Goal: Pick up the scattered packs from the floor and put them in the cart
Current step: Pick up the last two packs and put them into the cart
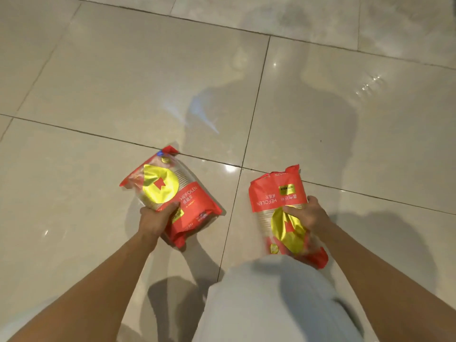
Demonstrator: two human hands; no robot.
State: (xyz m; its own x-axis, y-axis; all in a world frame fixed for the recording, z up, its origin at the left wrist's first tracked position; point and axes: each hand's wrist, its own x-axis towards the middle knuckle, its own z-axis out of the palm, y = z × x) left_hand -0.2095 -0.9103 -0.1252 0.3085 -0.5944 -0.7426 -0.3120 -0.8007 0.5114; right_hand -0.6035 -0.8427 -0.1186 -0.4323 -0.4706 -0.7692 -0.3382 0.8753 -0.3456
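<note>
Head view, looking down over glossy beige floor tiles (123,82) crossed by dark grout lines.

Two packs, each in one hand. Left: a red plastic pack with a gold round label and a clear window (170,193), stacked paper cups visible inside through the window, "WEFOLEN" printed on the red band. Gripped by the left hand (158,217) at its near lower edge, thumb laid over the front, the rest of the pack reaching away from the hand and tilted up to the left; whether clear of the floor or touching it, impossible to tell.

Right: a second red pack of the same kind (276,193), turned the other way, red end far, gold label near. Clenched by the right hand (304,214) across its middle, fingers crumpling the gold label, near end above a pale grey trouser leg (271,297).

Packs well apart, a grout line between them.
</note>
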